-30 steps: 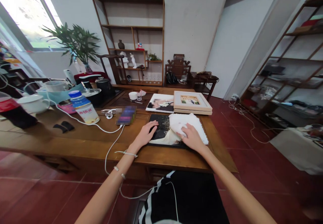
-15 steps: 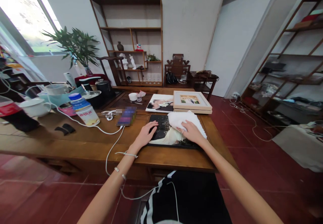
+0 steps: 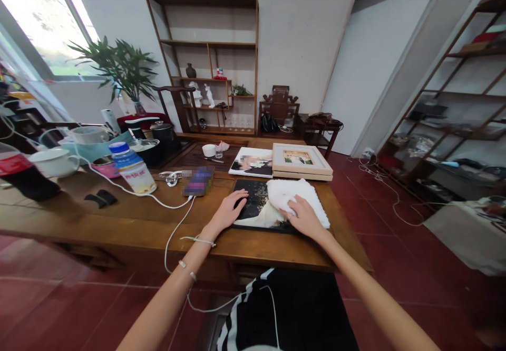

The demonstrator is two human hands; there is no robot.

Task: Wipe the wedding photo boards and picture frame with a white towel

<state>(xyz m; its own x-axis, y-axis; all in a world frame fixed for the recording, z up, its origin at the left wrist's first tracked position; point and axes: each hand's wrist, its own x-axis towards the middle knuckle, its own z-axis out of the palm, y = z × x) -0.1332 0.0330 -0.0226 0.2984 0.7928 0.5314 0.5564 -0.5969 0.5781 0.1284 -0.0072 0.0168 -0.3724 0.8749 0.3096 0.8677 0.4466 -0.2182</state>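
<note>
A dark photo print [image 3: 256,203] lies flat on the wooden table [image 3: 130,219] in front of me. My left hand [image 3: 229,211] rests on its left edge, fingers flat and spread. My right hand [image 3: 302,216] presses a white cloth [image 3: 296,195] onto the right part of the print, fingers curled over the cloth. Behind the print lie another photo print [image 3: 253,162] and a stack of two light wooden picture frames [image 3: 301,160].
A phone [image 3: 198,181] with a white cable, a drink bottle [image 3: 133,169], cups, pots and a cola bottle [image 3: 19,174] crowd the left of the table. A plant, shelves and chairs stand behind. Shelving and loose cables line the red tile floor at right.
My right hand slid the cloth away and to the left over the print, then back toward me and to the right. My left hand stayed put.
</note>
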